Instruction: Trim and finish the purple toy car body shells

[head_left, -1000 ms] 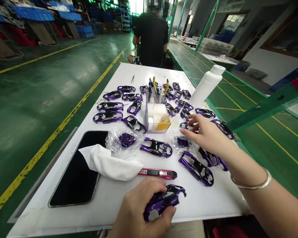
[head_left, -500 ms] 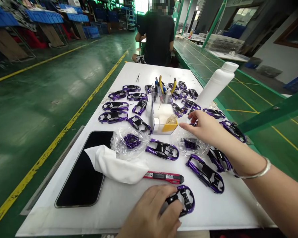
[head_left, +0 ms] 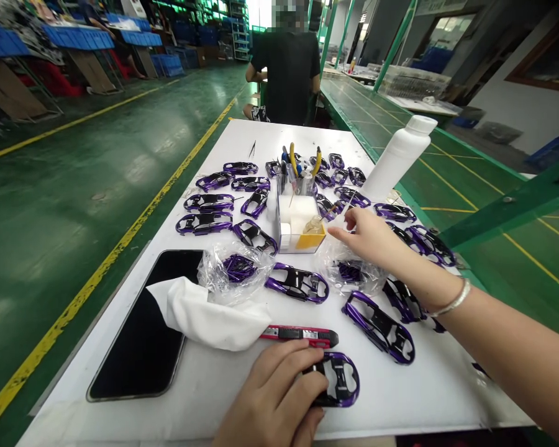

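At the front edge of the table, my left hand (head_left: 279, 391) has its fingers over a purple-and-black toy car frame (head_left: 345, 380). The hand covers the frame's left end; its right end shows. Farther off, my right hand (head_left: 366, 236) reaches beside the clear organizer box (head_left: 302, 248). Its thumb and fingers are around a small whitish bottle (head_left: 339, 221) with a thin nozzle, mostly hidden. Just beyond my left fingers lies a red utility knife (head_left: 302, 336), its left end under a white cloth (head_left: 209, 320). Another car frame (head_left: 379, 326) lies to the right.
A black phone (head_left: 135, 347) lies at left, partly under the cloth. Two plastic bags (head_left: 235, 267) hold thin purple pieces. Several more car frames surround the organizer, which holds pliers (head_left: 317, 161). A tall white bottle (head_left: 400, 155) leans at right. Ahead sits a person (head_left: 286, 74).
The view has shifted slightly, moving the table leftward. My left hand has turned the car frame a little, so it lies more level. My right hand stays at the small bottle.
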`<state>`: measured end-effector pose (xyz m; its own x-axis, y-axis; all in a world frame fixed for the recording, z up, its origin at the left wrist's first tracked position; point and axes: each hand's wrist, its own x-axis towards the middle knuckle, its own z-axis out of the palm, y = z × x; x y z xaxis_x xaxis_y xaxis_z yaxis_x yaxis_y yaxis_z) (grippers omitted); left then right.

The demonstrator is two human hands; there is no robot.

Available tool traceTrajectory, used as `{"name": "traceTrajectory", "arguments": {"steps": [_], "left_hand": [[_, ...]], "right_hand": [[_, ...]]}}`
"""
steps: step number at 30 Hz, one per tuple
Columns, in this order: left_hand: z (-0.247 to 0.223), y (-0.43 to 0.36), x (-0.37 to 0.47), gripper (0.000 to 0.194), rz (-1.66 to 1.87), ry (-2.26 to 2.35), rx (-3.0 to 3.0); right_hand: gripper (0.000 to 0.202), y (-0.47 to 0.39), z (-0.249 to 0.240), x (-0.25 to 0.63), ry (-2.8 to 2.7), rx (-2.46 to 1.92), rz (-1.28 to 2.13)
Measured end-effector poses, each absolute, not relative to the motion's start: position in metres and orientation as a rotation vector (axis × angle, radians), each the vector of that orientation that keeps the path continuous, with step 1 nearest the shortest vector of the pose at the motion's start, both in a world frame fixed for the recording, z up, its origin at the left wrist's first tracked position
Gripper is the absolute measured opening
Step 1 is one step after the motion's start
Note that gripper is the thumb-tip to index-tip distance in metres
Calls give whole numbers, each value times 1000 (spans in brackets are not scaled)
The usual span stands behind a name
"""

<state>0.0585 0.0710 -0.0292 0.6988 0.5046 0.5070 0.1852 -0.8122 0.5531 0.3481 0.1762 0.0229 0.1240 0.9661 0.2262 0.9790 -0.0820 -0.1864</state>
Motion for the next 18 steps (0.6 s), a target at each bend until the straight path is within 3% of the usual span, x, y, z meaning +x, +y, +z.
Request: {"name": "traceTrajectory", "arguments": {"steps": [5, 13, 18], "left_hand": [[-31, 71, 59, 29, 909, 551, 2475], [-28, 69, 54, 34, 900, 567, 2369], [-35, 68, 54, 18, 1080, 541, 2217]], "right_hand": [[3, 127, 40, 355, -2248, -1859, -151], [8, 118, 26, 355, -2538, -1677, -93], [11, 123, 36, 362, -2448, -1616, 27]]}}
